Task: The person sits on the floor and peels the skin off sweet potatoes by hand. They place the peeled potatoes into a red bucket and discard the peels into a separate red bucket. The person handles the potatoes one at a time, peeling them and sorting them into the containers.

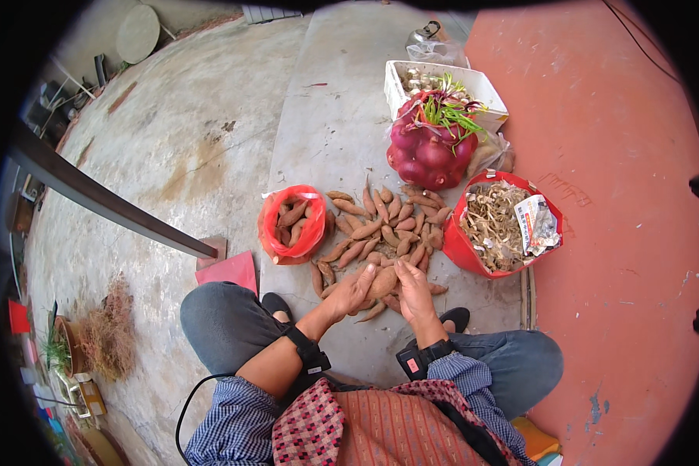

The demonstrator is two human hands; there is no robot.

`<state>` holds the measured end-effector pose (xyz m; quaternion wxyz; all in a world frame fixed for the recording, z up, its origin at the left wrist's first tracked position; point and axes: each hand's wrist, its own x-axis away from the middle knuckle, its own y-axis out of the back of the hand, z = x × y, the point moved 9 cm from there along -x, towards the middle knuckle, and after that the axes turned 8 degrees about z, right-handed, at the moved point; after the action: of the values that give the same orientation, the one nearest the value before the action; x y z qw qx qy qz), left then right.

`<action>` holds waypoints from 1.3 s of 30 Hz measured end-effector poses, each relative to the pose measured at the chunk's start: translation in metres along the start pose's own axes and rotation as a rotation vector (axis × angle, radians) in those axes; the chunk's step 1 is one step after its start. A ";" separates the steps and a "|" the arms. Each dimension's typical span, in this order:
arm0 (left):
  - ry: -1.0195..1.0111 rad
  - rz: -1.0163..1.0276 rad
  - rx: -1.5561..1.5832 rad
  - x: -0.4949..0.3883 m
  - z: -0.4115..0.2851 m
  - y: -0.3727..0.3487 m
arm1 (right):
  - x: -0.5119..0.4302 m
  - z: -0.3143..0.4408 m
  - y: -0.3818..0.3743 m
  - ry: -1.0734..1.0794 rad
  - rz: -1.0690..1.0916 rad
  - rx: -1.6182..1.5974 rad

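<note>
Between my two hands is a plump brown sweet potato (383,283). My left hand (352,291) grips it from the left, and my right hand (415,293) has hold of its right side. Below and beyond them, a loose pile of sweet potatoes (393,218) spreads over the concrete floor. Left of the pile, a red plastic bag (307,249) stands with its mouth rolled back and more sweet potatoes (292,214) inside. Some of the pile is hidden behind my hands.
A red bag (465,250) of dry plant scraps stands right of the pile. Behind it are a mesh sack of red onions (428,148) and a white foam box (492,120) holding bulbs. A metal post (145,215) rises at left. Red-painted floor (617,233) lies at right.
</note>
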<state>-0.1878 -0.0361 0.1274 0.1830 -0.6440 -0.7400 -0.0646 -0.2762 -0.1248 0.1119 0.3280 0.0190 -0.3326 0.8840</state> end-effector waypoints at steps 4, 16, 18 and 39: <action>0.058 -0.057 -0.073 -0.008 0.011 0.015 | 0.004 0.003 0.028 0.016 -0.151 -0.103; -0.038 0.014 0.257 -0.008 0.008 0.009 | 0.006 -0.035 0.044 -0.212 -0.146 -0.188; 0.024 0.004 0.325 -0.006 0.016 0.012 | 0.009 -0.043 0.048 -0.279 -0.179 -0.145; 0.150 -0.817 -0.457 -0.060 0.077 0.286 | 0.009 -0.051 0.069 -0.369 -0.201 0.129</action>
<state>0.0831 -0.0202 -0.0052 0.0491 -0.3173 -0.8844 -0.3387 -0.3143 -0.1277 0.0346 0.3460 0.2342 -0.3262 0.8479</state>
